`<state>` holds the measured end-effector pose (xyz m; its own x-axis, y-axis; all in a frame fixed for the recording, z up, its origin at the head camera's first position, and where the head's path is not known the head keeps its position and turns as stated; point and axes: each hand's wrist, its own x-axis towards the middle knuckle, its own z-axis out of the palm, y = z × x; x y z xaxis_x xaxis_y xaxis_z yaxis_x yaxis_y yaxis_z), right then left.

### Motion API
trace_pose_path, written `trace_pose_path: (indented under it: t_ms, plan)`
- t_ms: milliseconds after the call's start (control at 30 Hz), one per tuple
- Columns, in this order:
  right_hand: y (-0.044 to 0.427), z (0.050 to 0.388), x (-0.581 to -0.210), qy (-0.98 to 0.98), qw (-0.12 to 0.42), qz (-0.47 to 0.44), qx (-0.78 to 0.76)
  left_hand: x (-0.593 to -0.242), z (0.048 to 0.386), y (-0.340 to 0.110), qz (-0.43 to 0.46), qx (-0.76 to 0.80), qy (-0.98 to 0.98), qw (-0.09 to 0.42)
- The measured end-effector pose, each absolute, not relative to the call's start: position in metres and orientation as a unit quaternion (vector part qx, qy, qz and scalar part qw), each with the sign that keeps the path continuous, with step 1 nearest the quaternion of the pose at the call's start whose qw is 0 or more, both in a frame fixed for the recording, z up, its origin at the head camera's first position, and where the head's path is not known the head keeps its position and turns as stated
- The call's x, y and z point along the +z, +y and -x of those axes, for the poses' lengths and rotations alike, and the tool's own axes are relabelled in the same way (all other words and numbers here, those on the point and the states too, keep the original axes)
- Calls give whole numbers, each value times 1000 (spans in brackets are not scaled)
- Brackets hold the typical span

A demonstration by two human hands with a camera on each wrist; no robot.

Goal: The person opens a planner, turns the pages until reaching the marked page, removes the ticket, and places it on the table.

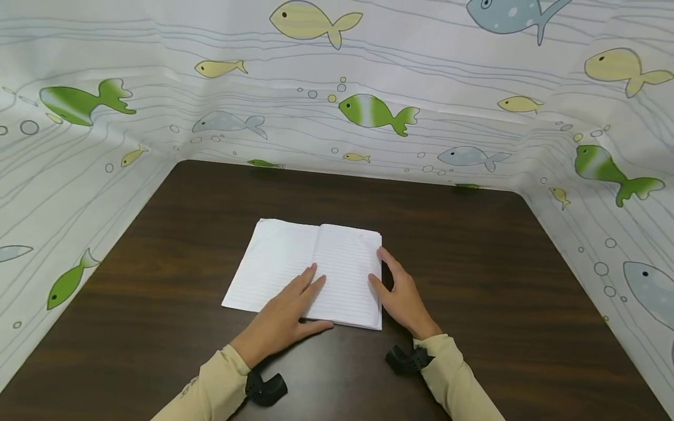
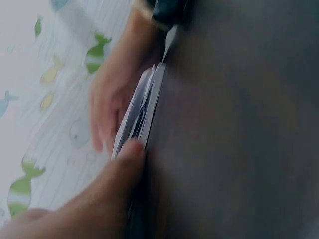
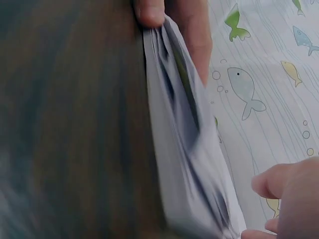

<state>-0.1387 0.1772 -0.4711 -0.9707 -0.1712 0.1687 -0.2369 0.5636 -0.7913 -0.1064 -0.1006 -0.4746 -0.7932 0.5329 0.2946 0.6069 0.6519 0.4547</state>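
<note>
An open notebook [image 1: 344, 251] with lined white pages lies on the dark wooden table. My left hand [image 1: 284, 316] rests on its lower middle near the fold, fingers extended over the pages and thumb at the front edge. The left wrist view shows that thumb [image 2: 130, 152] against the page edges. My right hand [image 1: 404, 295] is at the right side of the notebook, its fingertips at the right page's edge and the thumb over the page. In the right wrist view the stacked page edges [image 3: 172, 129] fan slightly apart, and the right thumb [image 3: 271, 181] is straight.
A white sheet with printed fish [image 1: 376, 111] stands as a wall around the back and both sides of the table [image 1: 474, 251]. Black straps with devices sit on both wrists, the left one [image 1: 265, 389] close to the tabletop.
</note>
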Motion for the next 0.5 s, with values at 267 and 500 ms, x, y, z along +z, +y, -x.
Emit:
trace_pose_path:
  t_ms: [267, 500]
  plan:
    - [175, 137, -472, -898, 53, -142, 413, -476, 98, -93, 297, -286, -909, 52]
    - [177, 139, -471, -890, 41, -184, 416, -473, 107, -96, 274, -339, -900, 6]
